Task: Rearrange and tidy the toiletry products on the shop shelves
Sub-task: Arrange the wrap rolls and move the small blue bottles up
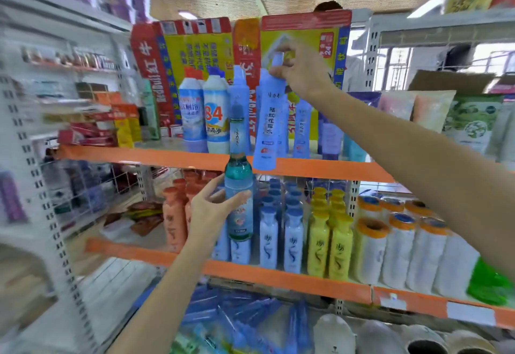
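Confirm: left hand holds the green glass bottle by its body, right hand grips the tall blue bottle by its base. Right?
Not quite. In the head view the right hand grips the tall blue bottle at its neck and cap, not its base; the base hangs free at the orange shelf edge. The left hand does hold the green glass bottle by its body.

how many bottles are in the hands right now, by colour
Blue opaque bottle: 1, gripped near its top by the right hand
Green clear bottle: 1, gripped around its body by the left hand
Total: 2
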